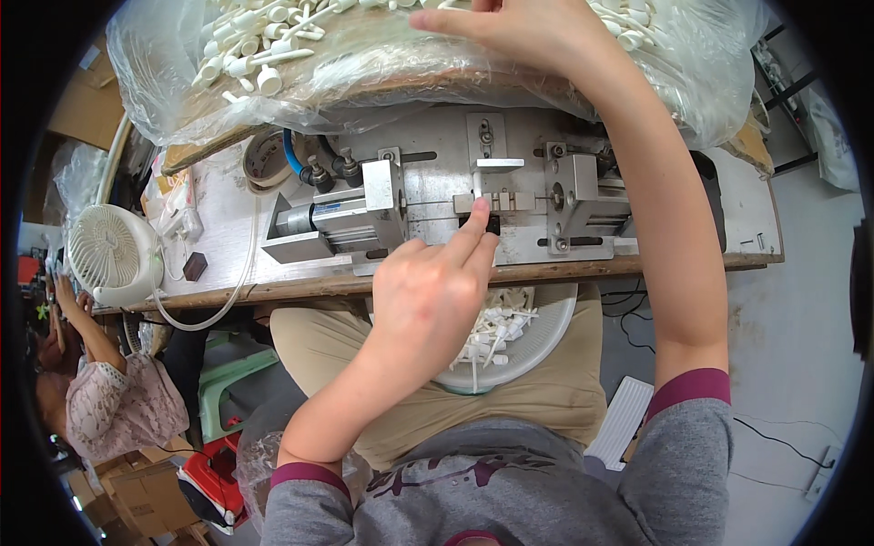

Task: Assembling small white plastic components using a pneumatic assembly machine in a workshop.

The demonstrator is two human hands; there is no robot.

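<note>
Left hand (432, 287), forefinger out, touches a jig (519, 201); right hand (514, 25) overhangs sheeting (382, 77) and white parts (240, 66), both grips unclear.

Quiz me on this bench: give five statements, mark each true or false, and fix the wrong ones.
1. The right hand is inside the basin. False: it is at the top edge of the picture, over the film-covered board.
2. The left hand has a fingertip at the slotted metal block. True.
3. The white fan is left of the tape roll. True.
4. The basin holds red caps. False: it holds white plastic parts.
5. The grey sleeves end in maroon cuffs. True.
</note>
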